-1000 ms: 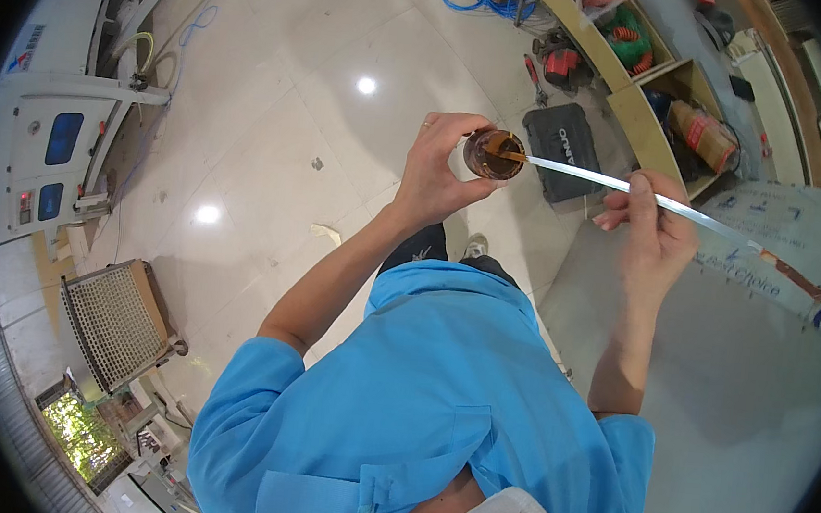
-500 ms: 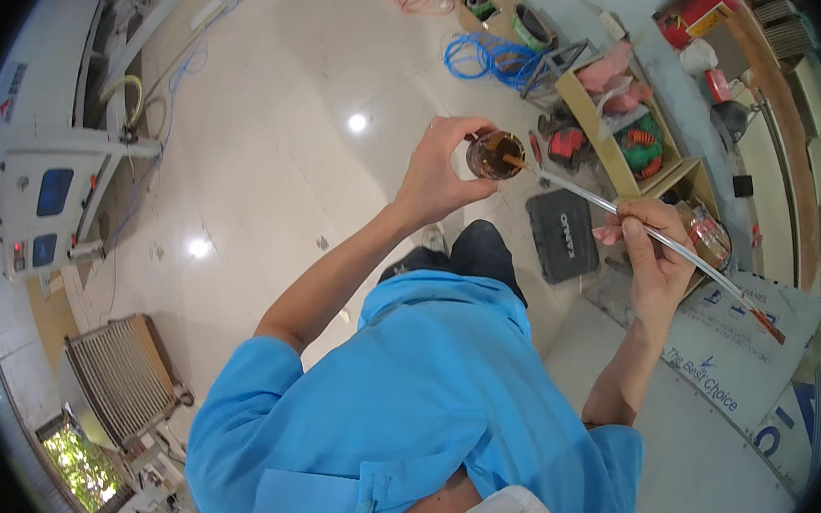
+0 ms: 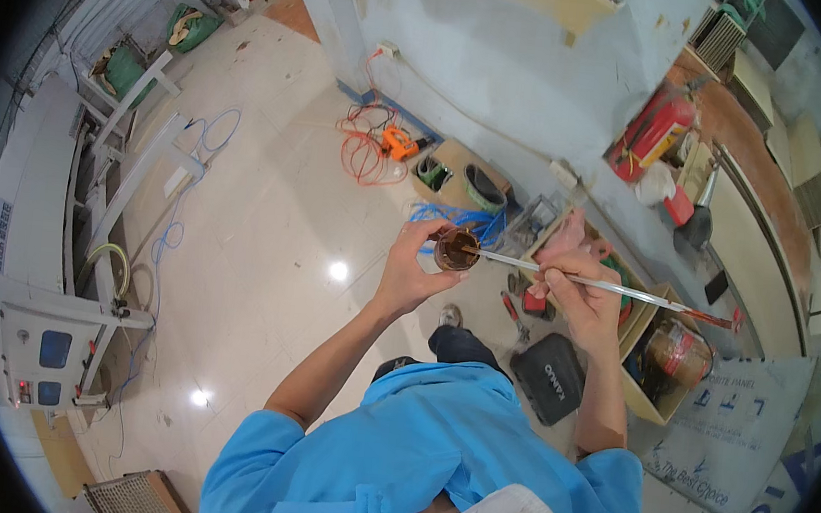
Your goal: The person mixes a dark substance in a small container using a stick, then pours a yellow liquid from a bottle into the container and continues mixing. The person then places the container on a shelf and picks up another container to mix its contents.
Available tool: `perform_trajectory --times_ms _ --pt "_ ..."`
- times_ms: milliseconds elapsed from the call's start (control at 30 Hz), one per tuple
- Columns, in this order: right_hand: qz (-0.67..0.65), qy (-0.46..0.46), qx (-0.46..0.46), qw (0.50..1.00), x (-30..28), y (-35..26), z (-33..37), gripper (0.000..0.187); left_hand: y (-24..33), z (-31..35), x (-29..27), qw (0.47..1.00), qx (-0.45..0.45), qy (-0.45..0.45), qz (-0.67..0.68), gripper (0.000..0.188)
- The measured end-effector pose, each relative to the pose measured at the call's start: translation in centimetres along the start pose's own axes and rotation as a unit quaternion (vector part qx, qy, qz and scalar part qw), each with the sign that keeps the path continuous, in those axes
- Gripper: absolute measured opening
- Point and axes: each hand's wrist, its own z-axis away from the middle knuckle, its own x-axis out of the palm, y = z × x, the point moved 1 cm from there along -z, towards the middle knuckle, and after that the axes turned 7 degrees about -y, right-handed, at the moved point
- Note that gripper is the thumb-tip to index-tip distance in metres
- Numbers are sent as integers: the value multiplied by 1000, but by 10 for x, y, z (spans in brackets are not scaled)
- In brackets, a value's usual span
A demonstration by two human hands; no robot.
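Observation:
My left hand (image 3: 407, 274) is wrapped round a small jar (image 3: 447, 259), with brown stuff showing in its open top. My right hand (image 3: 580, 304) pinches a long, thin, pale rod (image 3: 507, 259) partway along its length. One brown end of the rod reaches into the jar's mouth. The other end, stained reddish brown, sticks out past my right hand. Both hands are held up in front of my body, above the floor. How deep the rod goes into the jar cannot be made out.
A black tool case (image 3: 547, 378) lies on the floor under my right forearm. Boxes of tools and a big bottle (image 3: 678, 353) stand to the right. Blue hose (image 3: 423, 213) and an orange tool (image 3: 400, 144) lie ahead. A fire extinguisher (image 3: 654, 131) stands far right; a white machine (image 3: 51, 354) is left.
The view has tipped upward, so more of the wall ahead shows. The rod lies flatter, its brown end still in the jar. Both hands keep their holds.

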Motion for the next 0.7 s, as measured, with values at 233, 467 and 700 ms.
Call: perform_trajectory --times_ms 233,467,700 --pt "18 83 -67 994 -26 0 -124 14 -23 -132 -44 999 37 -3 8 75" --pt "8 249 35 968 -31 16 -239 15 -50 -260 -108 987 141 11 -81 71" --pt "90 273 -5 958 5 17 -365 16 -66 -372 -193 985 165 -27 -49 69"
